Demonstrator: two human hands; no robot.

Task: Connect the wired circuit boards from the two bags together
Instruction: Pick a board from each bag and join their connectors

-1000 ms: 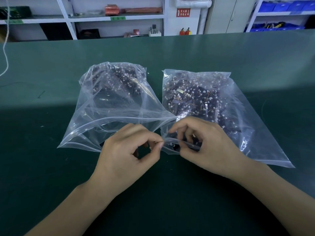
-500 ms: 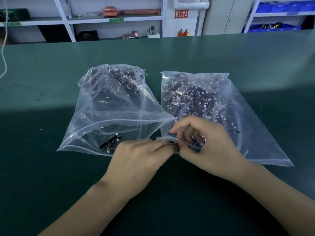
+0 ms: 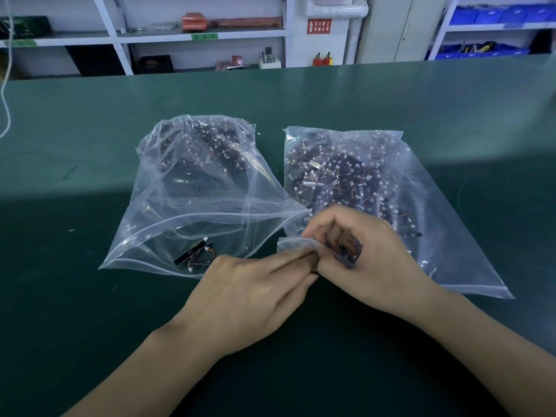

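Two clear zip bags lie side by side on the green table, each full of dark wired circuit boards with white connectors. Near the mouth of the left bag (image 3: 192,188), a loose black board (image 3: 192,252) with orange wires shows through the plastic. My right hand (image 3: 361,254) grips the near-left corner of the right bag (image 3: 421,188), fingers curled into its mouth around a dark board. My left hand (image 3: 249,293) reaches across, its straight fingertips meeting the right hand at that corner; what they pinch is hidden.
The green table (image 3: 90,130) stretches far back and to both sides. Behind it stand white shelves (image 3: 204,34) with boxes, and blue bins (image 3: 496,13) at the far right. A white cord (image 3: 4,94) hangs at the left edge.
My left hand has slid right and lowered, its fingers straightening against the right hand. The loose board in the left bag's mouth is uncovered. My right hand stays at the bag corner.
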